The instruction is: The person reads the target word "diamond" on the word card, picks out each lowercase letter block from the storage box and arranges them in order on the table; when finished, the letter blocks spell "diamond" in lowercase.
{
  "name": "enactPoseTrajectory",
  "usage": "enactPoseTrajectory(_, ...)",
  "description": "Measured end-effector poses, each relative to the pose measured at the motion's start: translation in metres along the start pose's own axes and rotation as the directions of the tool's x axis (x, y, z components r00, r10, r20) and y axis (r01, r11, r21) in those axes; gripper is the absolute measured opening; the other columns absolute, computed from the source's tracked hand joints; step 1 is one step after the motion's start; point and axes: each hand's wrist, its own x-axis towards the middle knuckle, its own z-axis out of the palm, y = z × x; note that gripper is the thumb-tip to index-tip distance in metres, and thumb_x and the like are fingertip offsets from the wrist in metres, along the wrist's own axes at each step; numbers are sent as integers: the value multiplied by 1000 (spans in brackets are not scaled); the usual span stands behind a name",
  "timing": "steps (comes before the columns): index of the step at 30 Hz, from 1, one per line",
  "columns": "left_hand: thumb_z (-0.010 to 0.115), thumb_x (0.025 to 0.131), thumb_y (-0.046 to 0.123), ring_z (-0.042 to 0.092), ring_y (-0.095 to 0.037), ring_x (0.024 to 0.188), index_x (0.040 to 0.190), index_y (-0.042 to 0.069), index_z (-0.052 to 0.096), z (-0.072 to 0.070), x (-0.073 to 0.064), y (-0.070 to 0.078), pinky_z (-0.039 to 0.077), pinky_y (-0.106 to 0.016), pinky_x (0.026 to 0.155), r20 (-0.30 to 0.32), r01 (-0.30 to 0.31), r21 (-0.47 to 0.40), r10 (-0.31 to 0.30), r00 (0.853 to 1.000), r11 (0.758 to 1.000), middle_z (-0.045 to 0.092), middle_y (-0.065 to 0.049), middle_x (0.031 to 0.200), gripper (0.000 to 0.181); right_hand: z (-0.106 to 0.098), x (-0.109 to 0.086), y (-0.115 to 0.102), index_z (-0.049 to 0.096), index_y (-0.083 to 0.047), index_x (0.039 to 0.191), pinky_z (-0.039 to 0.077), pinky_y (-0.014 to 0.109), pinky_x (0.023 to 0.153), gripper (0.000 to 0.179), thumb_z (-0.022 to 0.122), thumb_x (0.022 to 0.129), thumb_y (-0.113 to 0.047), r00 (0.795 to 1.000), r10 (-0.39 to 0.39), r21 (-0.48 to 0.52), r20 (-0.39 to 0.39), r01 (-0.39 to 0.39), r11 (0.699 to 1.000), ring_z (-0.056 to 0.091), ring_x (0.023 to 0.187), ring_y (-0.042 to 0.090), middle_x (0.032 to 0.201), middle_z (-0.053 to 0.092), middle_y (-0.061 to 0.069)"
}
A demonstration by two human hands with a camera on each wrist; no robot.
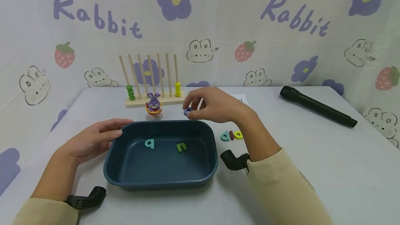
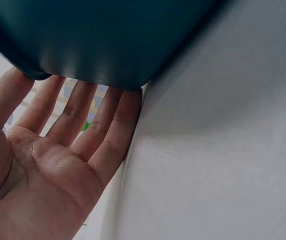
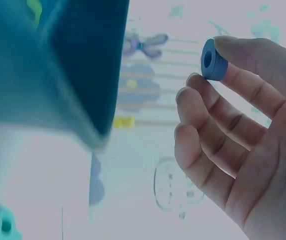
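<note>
A dark blue tray [image 1: 160, 185] stands on the table with a teal letter [image 1: 149, 144] and a green letter [image 1: 181, 147] inside. My left hand [image 1: 92, 140] rests against its far left corner, fingers extended along the outer wall in the left wrist view. Beyond the far rim, my right hand [image 1: 215, 105] pinches a blue ring-shaped piece [image 3: 214, 60] between thumb and index finger, the other fingers loosely bent. Right of the tray lie a teal letter [image 1: 225, 136], a small brown-red piece [image 1: 231, 135] and a yellow letter [image 1: 238, 135], near my right forearm.
Behind the tray, a purple rabbit figure [image 1: 154, 104] stands before a wooden peg rack [image 1: 153, 101] with green beads [image 1: 130, 93] and yellow beads [image 1: 177, 89]. A black microphone [image 1: 318, 107] lies at the back right. White paper [image 1: 245, 98] shows partly behind my right hand.
</note>
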Motion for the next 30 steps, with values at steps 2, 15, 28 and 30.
enactPoseTrajectory(2, 52, 108, 15, 64, -12, 123, 147, 17, 55, -1, -1, -1, 54, -32, 99, -1, -1, -2, 1, 1000, 1000, 66, 10, 137, 39, -4, -6, 7, 73, -19, 117, 58, 36, 80, 23, 72, 95, -25, 999, 32, -5, -23, -32, 999, 67, 98, 24, 107, 71, 5)
enactPoseTrajectory(15, 53, 108, 15, 65, -13, 121, 147, 16, 54, -1, -4, -2, 55, -31, 99, -9, 7, -11, -7, 1000, 1000, 67, 8, 137, 38, -21, -50, 55, 72, -19, 117, 55, 39, 81, 25, 75, 94, -24, 979, 191, -20, -68, -192, 981, 66, 96, 23, 108, 70, 7)
enactPoseTrajectory(28, 54, 108, 16, 64, -13, 123, 147, 15, 54, -1, -2, 1, 53, -31, 100, -17, 12, 1, -12, 1000, 1000, 66, 8, 138, 39, -31, -80, 97, 71, -15, 122, 55, 40, 80, 28, 74, 95, -22, 944, 329, -37, -5, -329, 943, 65, 100, 28, 114, 67, 12)
enactPoseTrajectory(30, 54, 108, 16, 64, -13, 123, 147, 15, 54, -1, -1, 1, 53, -31, 100, -11, 8, 4, -8, 1000, 1000, 66, 8, 138, 39, -32, -85, 104, 71, -15, 122, 55, 40, 79, 29, 73, 95, -22, 939, 345, -39, 11, -344, 938, 65, 99, 28, 115, 67, 12)
